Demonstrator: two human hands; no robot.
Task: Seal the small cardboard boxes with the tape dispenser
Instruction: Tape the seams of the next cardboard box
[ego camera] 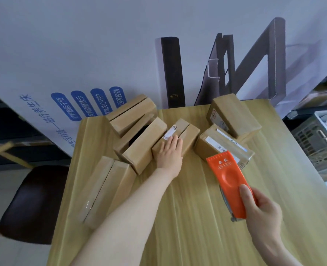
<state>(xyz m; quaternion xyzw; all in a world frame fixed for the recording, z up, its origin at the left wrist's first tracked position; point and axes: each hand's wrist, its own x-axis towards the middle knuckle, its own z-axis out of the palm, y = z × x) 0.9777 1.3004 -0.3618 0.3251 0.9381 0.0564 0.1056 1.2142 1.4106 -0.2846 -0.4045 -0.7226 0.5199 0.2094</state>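
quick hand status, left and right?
Left hand: open, fingers flat on a small cardboard box in the middle of the table.
Right hand: closed around the orange tape dispenser, held above the table.

— Where is there room?
— The near middle of the table point(187, 227) is bare wood; the tape dispenser point(229, 181) hangs over its right.
— Farther back?
— A long box point(105, 191) lies by the left edge, an open box point(139, 144) sits just beside the centre box point(187, 131), and stacked boxes point(233, 116) fill the right. A narrow strip parts centre from stack. A printed board point(82, 54) walls the back.
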